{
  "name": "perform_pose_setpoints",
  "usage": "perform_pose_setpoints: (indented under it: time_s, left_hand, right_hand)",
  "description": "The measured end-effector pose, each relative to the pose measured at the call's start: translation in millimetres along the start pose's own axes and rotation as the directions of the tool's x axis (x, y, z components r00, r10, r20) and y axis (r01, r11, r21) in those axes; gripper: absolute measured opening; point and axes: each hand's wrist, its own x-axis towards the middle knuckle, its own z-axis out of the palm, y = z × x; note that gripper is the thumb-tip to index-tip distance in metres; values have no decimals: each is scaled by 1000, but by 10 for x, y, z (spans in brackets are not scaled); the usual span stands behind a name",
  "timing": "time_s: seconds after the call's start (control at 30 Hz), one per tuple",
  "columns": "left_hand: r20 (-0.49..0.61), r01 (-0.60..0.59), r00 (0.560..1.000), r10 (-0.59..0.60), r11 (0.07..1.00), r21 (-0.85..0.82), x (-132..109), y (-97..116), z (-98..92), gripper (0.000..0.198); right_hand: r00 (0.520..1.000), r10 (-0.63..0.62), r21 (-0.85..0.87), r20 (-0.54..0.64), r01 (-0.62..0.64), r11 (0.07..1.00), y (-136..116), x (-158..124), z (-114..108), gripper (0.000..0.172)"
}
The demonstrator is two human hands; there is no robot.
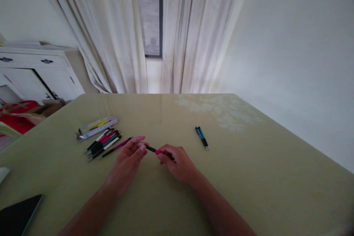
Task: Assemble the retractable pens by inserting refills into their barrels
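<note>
Between my two hands is a pink and black pen (151,149), held above the table at a slight tilt. My left hand (127,161) pinches its tip end between thumb and fingers. The other end sits in the closed fingers of my right hand (177,161), which hide part of the barrel. Close by my left hand lies a purple and black pen (115,148), beside a loose pile of pens (103,142) in white, pink, green and black. Off to the right of my right hand, two blue and black pens (202,138) lie side by side.
An opened pen box (96,127) with yellow print lies behind the pile. A dark flat object (19,214) rests at the table's near left corner. The green table (249,177) ends near curtains (110,37) and a wall. A white cabinet (41,70) stands at the left.
</note>
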Motion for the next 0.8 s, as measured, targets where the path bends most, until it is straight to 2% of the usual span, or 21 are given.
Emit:
perform_pose_setpoints:
  time_s: [0.13,0.23,0.3,0.4,0.57,0.67,0.8]
  left_hand:
    - [4,11,1000,-11,1000,3,1,1,-10,50]
    - [6,12,1000,-12,999,50,-1,-19,-27,33]
    - [13,18,1000,-19,998,67,-4,-37,-39,28]
    - [31,34,999,-36,998,47,-11,-45,-39,33]
    - [-21,48,999,-48,999,-1,-14,-26,-17,32]
    - [-10,48,999,-48,999,-16,-14,-24,-11,34]
    - [-18,22,1000,-22,999,-24,-18,-26,-7,28]
  right_hand:
    - [1000,-2,2,-5,2,1000,-18,-6,18,20]
    - [1000,2,-2,-3,-2,1000,-11,-12,32,18]
    - [1000,3,4,1,-3,1000,-1,-14,38,17]
    - [1000,-4,17,1,4,1000,5,-16,44,17]
    - [1000,9,12,8,-9,1000,-11,-24,57,18]
    - [1000,0,41,9,-1,999,-16,-27,63,18]
    - [1000,18,69,7,-18,997,-16,-25,63,20]
